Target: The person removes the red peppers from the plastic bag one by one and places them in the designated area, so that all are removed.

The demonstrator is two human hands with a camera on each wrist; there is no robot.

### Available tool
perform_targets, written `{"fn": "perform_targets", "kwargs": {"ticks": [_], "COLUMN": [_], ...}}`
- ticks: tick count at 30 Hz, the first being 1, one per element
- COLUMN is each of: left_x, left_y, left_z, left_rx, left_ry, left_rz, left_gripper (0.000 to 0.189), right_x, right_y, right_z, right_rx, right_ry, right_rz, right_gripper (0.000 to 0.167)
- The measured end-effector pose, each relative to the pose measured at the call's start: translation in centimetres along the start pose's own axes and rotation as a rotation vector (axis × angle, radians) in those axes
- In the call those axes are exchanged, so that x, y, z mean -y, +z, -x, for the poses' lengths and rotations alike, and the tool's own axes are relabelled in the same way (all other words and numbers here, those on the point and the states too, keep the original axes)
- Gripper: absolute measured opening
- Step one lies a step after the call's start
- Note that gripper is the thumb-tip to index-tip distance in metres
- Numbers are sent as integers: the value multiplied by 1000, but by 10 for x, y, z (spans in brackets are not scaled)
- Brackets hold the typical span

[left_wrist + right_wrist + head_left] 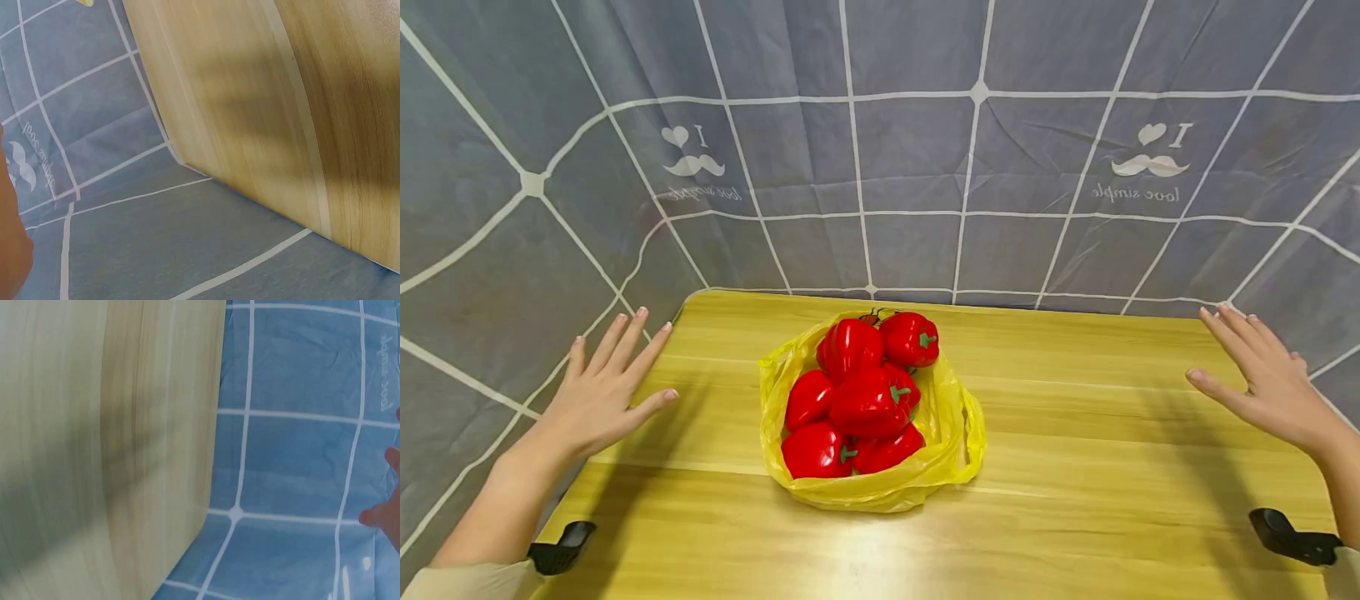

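Note:
Several glossy red bell peppers with green stems are heaped in an open yellow plastic bag on the wooden table. My left hand is over the table's left edge, fingers spread and straight, holding nothing. On the far right, my right hand is held out the same way, also bare, with its thumb toward the bag. Both hands are well apart from the bag. Only a sliver of the left hand shows in the left wrist view, and a few fingertips in the right wrist view.
The wooden table has grey-blue cloth with white grid lines hanging behind it and at both sides. Each forearm wears a black strap mount, one at the left wrist and one at the right wrist. Arm shadows fall across the tabletop.

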State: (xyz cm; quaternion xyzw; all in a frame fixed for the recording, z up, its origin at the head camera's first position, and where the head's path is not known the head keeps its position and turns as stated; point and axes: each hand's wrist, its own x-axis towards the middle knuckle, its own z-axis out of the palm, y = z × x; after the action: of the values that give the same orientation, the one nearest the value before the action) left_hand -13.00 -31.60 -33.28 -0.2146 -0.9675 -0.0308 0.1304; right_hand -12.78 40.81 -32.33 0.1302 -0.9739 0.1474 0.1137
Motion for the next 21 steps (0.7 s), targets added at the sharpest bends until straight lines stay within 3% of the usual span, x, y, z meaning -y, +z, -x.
{"fn": "perform_targets", "kwargs": {"ticks": [3, 8, 11, 13, 16, 19, 21], "left_x": [-2, -14, -27, -38, -56, -71, -77], "left_y": [0, 0, 3, 8, 13, 16, 19], "left_z": [-1, -7, -12, -13, -15, -18, -21], "left_rx": [-58, -256, -358, -391, -360, -222, -109], "left_ry": [41, 137, 151, 109, -10, -192, -276], "left_rz": [27, 145, 280, 404, 621, 806, 904], "left_gripper": [77, 65, 49, 43, 41, 35, 38], "right_x": [7, 25, 36, 44, 57, 71, 81], "right_y": [2, 4, 8, 13, 21, 27, 32], "right_z": [-5, -17, -26, -33, -45, -57, -65], "right_rx": [7, 45, 18, -1, 14, 57, 72], "right_ry": [-35, 28, 26, 11, -11, -7, -36], "right_rz": [-118, -291, -357, -405, -488, -547, -576], "right_gripper": [76, 59, 50, 47, 45, 46, 46]}}
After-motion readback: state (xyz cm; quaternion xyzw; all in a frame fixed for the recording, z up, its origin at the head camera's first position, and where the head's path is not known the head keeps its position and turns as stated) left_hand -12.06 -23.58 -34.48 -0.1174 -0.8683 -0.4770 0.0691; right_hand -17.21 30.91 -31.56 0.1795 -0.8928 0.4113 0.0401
